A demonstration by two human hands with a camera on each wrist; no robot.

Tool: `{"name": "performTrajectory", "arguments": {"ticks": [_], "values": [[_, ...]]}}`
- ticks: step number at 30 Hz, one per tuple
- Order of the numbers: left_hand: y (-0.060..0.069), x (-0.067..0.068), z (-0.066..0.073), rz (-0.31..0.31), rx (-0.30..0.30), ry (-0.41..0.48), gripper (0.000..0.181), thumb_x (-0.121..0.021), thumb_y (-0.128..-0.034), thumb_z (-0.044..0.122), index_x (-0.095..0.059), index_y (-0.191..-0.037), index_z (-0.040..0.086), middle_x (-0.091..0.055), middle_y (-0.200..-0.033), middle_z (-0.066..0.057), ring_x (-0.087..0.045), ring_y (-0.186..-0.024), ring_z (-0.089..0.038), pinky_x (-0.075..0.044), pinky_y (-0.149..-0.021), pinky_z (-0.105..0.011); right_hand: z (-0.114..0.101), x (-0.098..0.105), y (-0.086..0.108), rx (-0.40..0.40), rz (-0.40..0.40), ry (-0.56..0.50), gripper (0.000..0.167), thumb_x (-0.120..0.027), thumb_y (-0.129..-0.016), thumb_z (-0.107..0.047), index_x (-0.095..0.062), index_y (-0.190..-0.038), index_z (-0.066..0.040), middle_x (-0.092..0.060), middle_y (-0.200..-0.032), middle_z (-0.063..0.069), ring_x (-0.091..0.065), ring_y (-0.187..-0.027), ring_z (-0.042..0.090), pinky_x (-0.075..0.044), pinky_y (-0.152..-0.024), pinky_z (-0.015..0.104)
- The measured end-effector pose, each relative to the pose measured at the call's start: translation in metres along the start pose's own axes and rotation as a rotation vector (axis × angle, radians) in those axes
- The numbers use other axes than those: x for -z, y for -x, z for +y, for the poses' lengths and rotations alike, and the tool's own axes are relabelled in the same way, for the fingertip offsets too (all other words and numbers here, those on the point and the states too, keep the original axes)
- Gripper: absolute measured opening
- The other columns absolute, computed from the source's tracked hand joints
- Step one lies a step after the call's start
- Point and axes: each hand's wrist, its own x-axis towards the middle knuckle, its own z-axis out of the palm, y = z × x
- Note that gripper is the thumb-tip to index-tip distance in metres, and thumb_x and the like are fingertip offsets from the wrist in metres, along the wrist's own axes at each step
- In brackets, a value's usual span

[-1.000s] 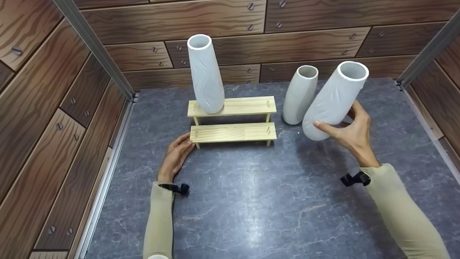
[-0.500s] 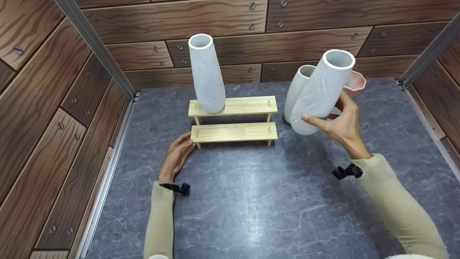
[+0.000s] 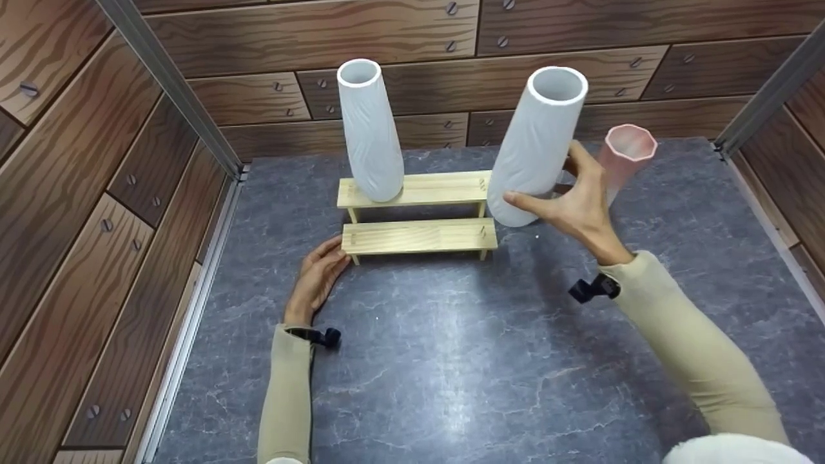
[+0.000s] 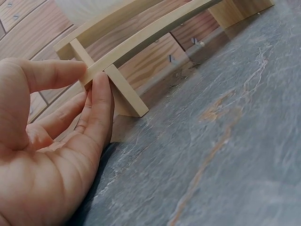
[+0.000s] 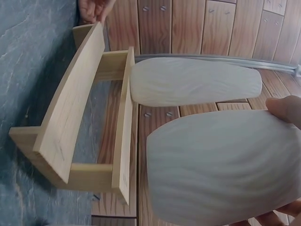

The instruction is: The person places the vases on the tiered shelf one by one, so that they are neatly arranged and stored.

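Note:
My right hand grips a large white textured vase low on its body. The vase leans slightly, its base beside the right end of the two-step wooden stand. In the right wrist view the held vase is apart from the upper step. My left hand pinches the lower step's left end; the left wrist view shows thumb and fingers at the board's corner. Another tall white vase stands upright on the upper step's left end.
A pink faceted vase stands behind my right hand. The grey marbled tabletop carries the stand. Wood-patterned walls and metal corner rails bound the space at the back and sides.
My right hand has carried the large white vase left and farther back. The pink vase has come into view, while the smaller whitish vase is now hidden. My left hand has stayed put.

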Motion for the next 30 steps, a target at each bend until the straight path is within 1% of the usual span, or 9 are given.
{"name": "performTrajectory", "arguments": {"ticks": [2,5,9,13,17,22,24,26,30], "values": [[0.0,0.0,0.0,-0.001,-0.003,-0.005,0.054,-0.054,-0.1052,-0.009,-0.04,-0.157,-0.012,-0.062,-0.136,-0.013,-0.071,-0.113,-0.014,-0.06,-0.103,-0.025,-0.008,-0.006,-0.004,-0.011,-0.002,-0.005,0.08,-0.099,-0.064,-0.005,-0.067,-0.137,0.0,-0.073,-0.125,0.012,-0.066,-0.106,0.009,-0.056,-0.093,0.023],[-0.001,0.001,0.0,-0.001,-0.006,-0.014,0.054,-0.054,-0.1053,-0.009,-0.04,-0.157,-0.012,-0.062,-0.139,-0.015,-0.071,-0.114,-0.014,-0.06,-0.103,-0.026,-0.012,-0.014,-0.01,-0.028,-0.002,-0.013,0.079,-0.099,-0.064,-0.006,-0.066,-0.136,0.003,-0.073,-0.123,0.009,-0.066,-0.103,0.009,-0.057,-0.091,0.023],[-0.001,0.002,-0.001,-0.004,-0.005,-0.026,0.054,-0.054,-0.106,-0.007,-0.041,-0.158,-0.011,-0.06,-0.143,-0.017,-0.071,-0.115,-0.015,-0.06,-0.103,-0.026,-0.016,-0.023,-0.018,-0.021,-0.001,-0.017,0.076,-0.099,-0.065,-0.007,-0.067,-0.134,0.004,-0.073,-0.12,0.011,-0.066,-0.099,0.008,-0.058,-0.087,0.02],[-0.001,0.001,-0.001,-0.004,-0.015,-0.026,0.053,-0.054,-0.1054,-0.008,-0.041,-0.157,-0.012,-0.061,-0.14,-0.016,-0.071,-0.114,-0.015,-0.06,-0.103,-0.025,-0.001,-0.035,-0.031,-0.025,-0.002,0.005,0.076,-0.1,-0.065,-0.01,-0.068,-0.132,0.003,-0.073,-0.12,0.014,-0.066,-0.097,0.01,-0.057,-0.084,0.019],[-0.002,0.0,-0.001,-0.001,-0.027,-0.019,0.052,-0.053,-0.1046,-0.01,-0.042,-0.155,-0.014,-0.065,-0.135,-0.013,-0.071,-0.112,-0.015,-0.06,-0.101,-0.024,0.018,-0.047,-0.042,-0.037,-0.008,0.044,0.076,-0.101,-0.064,-0.015,-0.069,-0.131,-0.003,-0.074,-0.119,0.014,-0.066,-0.099,0.011,-0.056,-0.085,0.018],[-0.001,0.001,-0.001,-0.013,-0.021,-0.026,0.053,-0.056,-0.1046,-0.007,-0.044,-0.156,-0.011,-0.061,-0.142,-0.016,-0.071,-0.116,-0.015,-0.059,-0.104,-0.026,0.025,-0.058,-0.05,-0.03,-0.029,0.033,0.075,-0.103,-0.064,-0.023,-0.07,-0.13,-0.009,-0.075,-0.117,0.008,-0.067,-0.103,0.013,-0.053,-0.09,0.022],[0.0,0.002,0.0,-0.015,-0.015,-0.033,0.054,-0.057,-0.1049,-0.006,-0.044,-0.156,-0.01,-0.059,-0.146,-0.018,-0.07,-0.118,-0.015,-0.059,-0.106,-0.026,0.028,-0.064,-0.053,-0.023,-0.034,0.021,0.076,-0.103,-0.064,-0.024,-0.07,-0.13,-0.009,-0.075,-0.117,0.007,-0.067,-0.104,0.014,-0.052,-0.093,0.024],[0.0,0.002,0.0,-0.014,-0.008,-0.03,0.054,-0.058,-0.1048,-0.006,-0.044,-0.157,-0.009,-0.058,-0.147,-0.019,-0.07,-0.119,-0.015,-0.058,-0.106,-0.026,0.03,-0.068,-0.057,-0.029,-0.031,0.028,0.075,-0.103,-0.064,-0.022,-0.07,-0.13,-0.007,-0.075,-0.117,0.01,-0.066,-0.106,0.017,-0.051,-0.096,0.026],[-0.002,0.001,0.0,-0.007,-0.014,-0.028,0.053,-0.057,-0.1051,-0.007,-0.043,-0.156,-0.011,-0.06,-0.143,-0.017,-0.07,-0.116,-0.015,-0.059,-0.104,-0.025,0.036,-0.076,-0.064,-0.05,-0.03,0.026,0.075,-0.102,-0.064,-0.021,-0.069,-0.13,-0.005,-0.075,-0.119,0.014,-0.067,-0.111,0.021,-0.05,-0.103,0.031]]}}
